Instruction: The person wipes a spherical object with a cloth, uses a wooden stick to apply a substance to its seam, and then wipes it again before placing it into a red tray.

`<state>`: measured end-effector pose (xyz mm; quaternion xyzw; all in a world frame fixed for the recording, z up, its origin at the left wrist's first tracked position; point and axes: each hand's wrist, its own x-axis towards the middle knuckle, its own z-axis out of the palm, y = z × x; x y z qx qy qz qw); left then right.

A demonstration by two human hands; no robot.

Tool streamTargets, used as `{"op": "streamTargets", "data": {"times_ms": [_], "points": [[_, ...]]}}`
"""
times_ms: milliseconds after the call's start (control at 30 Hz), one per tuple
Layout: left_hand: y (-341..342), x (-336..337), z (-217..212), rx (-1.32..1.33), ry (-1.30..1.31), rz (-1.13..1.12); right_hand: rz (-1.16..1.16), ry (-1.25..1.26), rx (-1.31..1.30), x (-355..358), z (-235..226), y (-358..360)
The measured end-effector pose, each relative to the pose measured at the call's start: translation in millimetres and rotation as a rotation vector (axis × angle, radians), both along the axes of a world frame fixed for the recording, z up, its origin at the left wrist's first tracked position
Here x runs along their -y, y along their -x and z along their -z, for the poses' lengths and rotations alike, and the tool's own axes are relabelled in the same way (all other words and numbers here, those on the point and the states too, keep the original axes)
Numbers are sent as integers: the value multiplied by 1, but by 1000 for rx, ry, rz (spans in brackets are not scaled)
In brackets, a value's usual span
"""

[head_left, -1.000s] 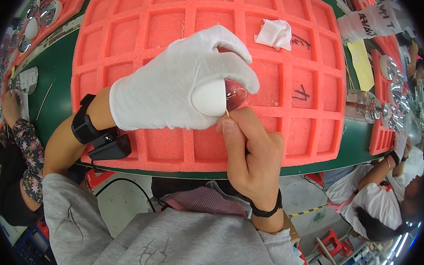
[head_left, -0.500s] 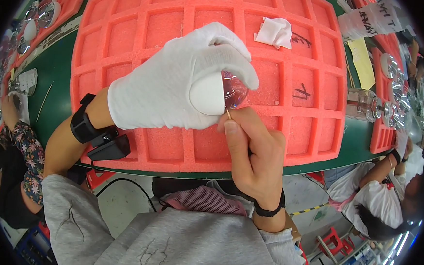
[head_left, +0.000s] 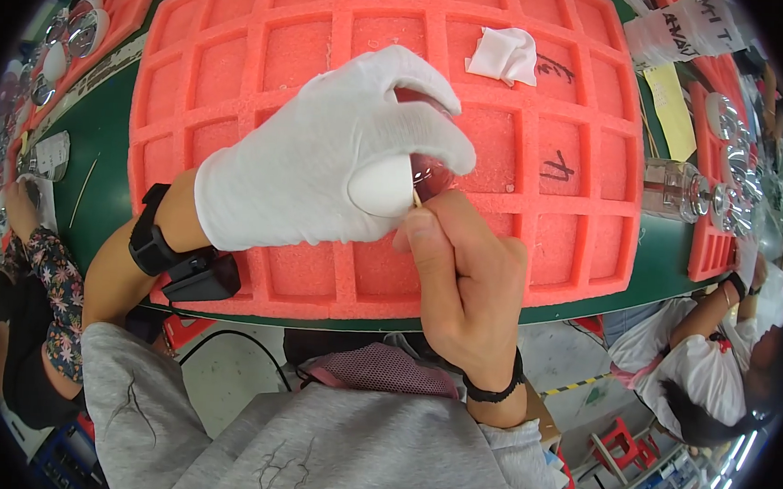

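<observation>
**Gloved hand holds clear glass piece over foam tray, bare hand works a thin stick at it**

Green counter [head_left: 109,173] runs under everything, edge curving along the bottom of the tray. On it lies a big red-orange foam tray [head_left: 544,101], a grid of square pockets, most of them bare; black marker scribbles sit in two pockets at right. More red trays with shiny round glass parts line the far left and far right edges of the counter.

Person's grey sleeves fill the lower frame. Another person in a white top sits at lower right; a floral sleeve shows at lower left.

Left hand [head_left: 315,168], in a white glove, black strap on the wrist, hovers over the tray's middle. Its fingers [head_left: 419,94] are curled shut around a clear glass piece [head_left: 432,171], thumb pressed on the near side. Most of the glass is hidden by the glove; only a rounded transparent bit shows, above a centre pocket, just left of the scribbled ones.

Right hand [head_left: 460,293], bare, black band on the wrist, sits just below and touches the gloved thumb. Its fingers are pinched shut on a thin pale stick [head_left: 417,199]; the tip points up at the glass. Can't tell if the tip touches.

Crumpled white cloth [head_left: 503,56] lies in an upper pocket, apart from both hands.
</observation>
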<state>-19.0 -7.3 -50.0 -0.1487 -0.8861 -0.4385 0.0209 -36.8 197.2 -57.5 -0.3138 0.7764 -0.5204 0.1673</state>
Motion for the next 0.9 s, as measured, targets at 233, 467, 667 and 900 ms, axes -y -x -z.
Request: {"op": "streamTargets", "data": {"times_ms": [233,467,667,900], "points": [[3,5,3,-18,-102,-9,2,96,97,-2,-1,0],[1,4,3,-49,-31,-6,-21,36,38,-1,-2,0],[3,4,3,-52,-13,8,-6,22,40,3,-5,-1],[3,7,4,-76,-52,17,-17,101,56,3,-2,-5]]}}
